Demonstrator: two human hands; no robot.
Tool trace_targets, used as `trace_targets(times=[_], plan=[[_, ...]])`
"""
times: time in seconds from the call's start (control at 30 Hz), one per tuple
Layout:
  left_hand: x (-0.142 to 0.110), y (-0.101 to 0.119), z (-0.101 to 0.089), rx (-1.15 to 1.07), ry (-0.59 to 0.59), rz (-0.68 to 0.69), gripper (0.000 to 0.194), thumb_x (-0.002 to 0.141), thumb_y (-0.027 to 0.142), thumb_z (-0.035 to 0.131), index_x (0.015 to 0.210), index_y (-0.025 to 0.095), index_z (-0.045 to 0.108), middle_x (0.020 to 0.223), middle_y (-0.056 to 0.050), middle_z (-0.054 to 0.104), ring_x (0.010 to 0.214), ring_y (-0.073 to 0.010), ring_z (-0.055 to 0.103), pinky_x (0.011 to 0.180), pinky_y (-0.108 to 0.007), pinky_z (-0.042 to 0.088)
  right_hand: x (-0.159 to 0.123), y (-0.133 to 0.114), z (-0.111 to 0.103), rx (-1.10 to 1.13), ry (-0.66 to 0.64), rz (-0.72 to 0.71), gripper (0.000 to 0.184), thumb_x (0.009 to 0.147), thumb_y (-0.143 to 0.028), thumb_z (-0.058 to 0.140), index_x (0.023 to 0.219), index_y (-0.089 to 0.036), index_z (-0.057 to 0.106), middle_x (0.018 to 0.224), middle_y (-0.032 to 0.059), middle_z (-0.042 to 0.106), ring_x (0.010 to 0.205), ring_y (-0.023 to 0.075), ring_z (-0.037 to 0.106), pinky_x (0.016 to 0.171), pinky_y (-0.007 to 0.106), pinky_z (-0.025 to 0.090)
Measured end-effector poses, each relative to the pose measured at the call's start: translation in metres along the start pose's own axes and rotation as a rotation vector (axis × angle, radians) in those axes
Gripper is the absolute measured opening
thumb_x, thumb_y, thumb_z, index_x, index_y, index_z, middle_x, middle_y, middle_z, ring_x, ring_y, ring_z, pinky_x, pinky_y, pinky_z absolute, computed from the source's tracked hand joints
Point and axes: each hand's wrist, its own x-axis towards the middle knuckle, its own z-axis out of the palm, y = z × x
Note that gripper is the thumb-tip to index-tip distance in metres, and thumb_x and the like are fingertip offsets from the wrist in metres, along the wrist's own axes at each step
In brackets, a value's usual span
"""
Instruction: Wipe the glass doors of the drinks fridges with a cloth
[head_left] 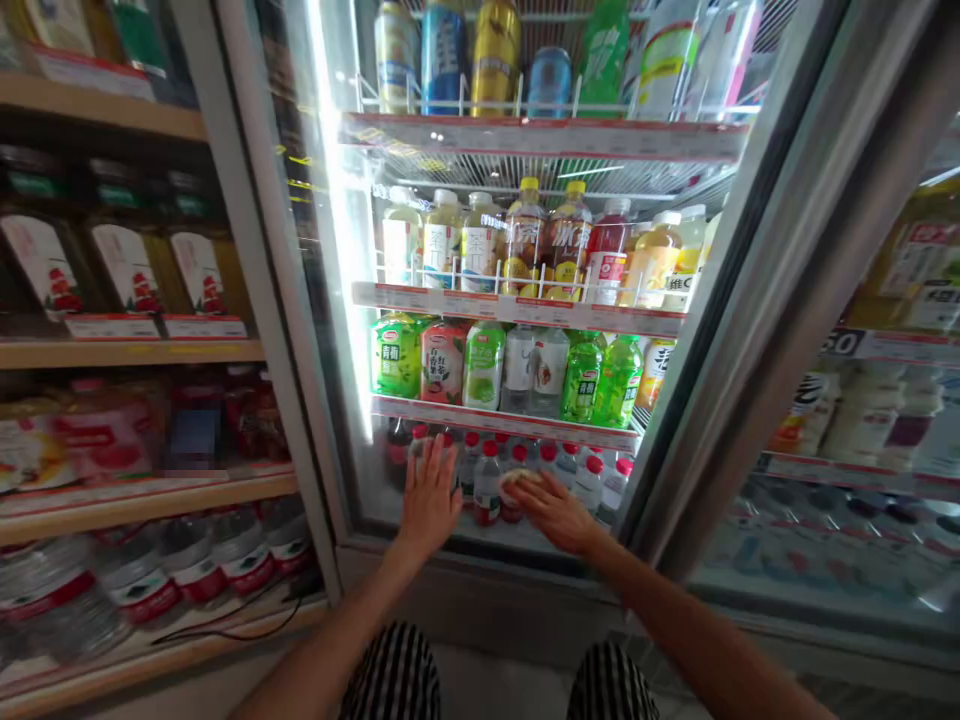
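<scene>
My left hand (431, 500) is raised with its fingers stretched out, palm toward the glass door (442, 535) of a lit drinks cooler. It holds nothing, and it appears to rest flat on the glass. Lower right of centre, my right hand (553, 510) has its fingers together over a small pale cloth (519, 477), which seems pressed against the same pane. Behind the hands, red-capped bottles (487, 485) stand on the cooler's bottom level. My hands cover part of that row.
Above are shelves of green bottles (484, 365), tea bottles (526, 235) and cans (495, 55). A wooden shelf unit (135, 352) with juice and water bottles stands at left. A metal door frame (750, 330) and another cooler section are at right. My striped knees (611, 685) show below.
</scene>
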Motion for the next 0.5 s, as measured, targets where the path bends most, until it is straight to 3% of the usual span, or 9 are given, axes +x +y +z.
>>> trace_targets(times=[0.1,0.17,0.33,0.5], plan=[[0.001,-0.018,-0.001,0.044,0.013,-0.045,0.062,0.082,0.023,0.049,0.139,0.013,0.03,0.149,-0.017,0.022,0.14,-0.0273,0.013,0.111,-0.051,0.019,0.026,0.006,-0.002,-0.038,0.053,0.219,0.049,0.086,-0.015,0.042,0.135,-0.025,0.04,0.139,0.0042,0.045,0.133,0.018,0.033,0.115,0.047,0.014],[0.001,-0.028,-0.002,0.072,0.022,-0.066,0.061,0.082,0.025,0.049,0.139,0.012,0.03,0.148,-0.018,0.024,0.14,-0.0277,0.013,0.111,-0.051,0.019,0.041,0.006,0.0,-0.069,0.093,0.334,0.051,0.086,-0.014,0.043,0.136,-0.024,0.039,0.141,0.0063,0.042,0.135,0.0206,0.031,0.115,0.049,0.01],[-0.001,-0.047,-0.006,0.116,-0.012,-0.099,0.055,0.083,0.024,0.047,0.136,0.011,0.035,0.147,-0.018,0.027,0.139,-0.0281,0.017,0.11,-0.051,0.022,0.069,-0.007,0.016,-0.004,0.061,-0.039,0.055,0.084,-0.012,0.041,0.138,-0.02,0.035,0.14,0.0039,0.044,0.133,0.0151,0.032,0.115,0.04,0.017],[0.003,-0.068,-0.013,0.128,-0.004,-0.185,0.056,0.083,0.026,0.048,0.135,0.01,0.035,0.147,-0.018,0.025,0.138,-0.03,0.017,0.11,-0.053,0.022,0.114,0.002,0.01,-0.048,0.133,0.241,0.054,0.087,-0.017,0.042,0.139,-0.021,0.033,0.145,0.0068,0.036,0.137,0.0223,0.025,0.114,0.051,0.007]])
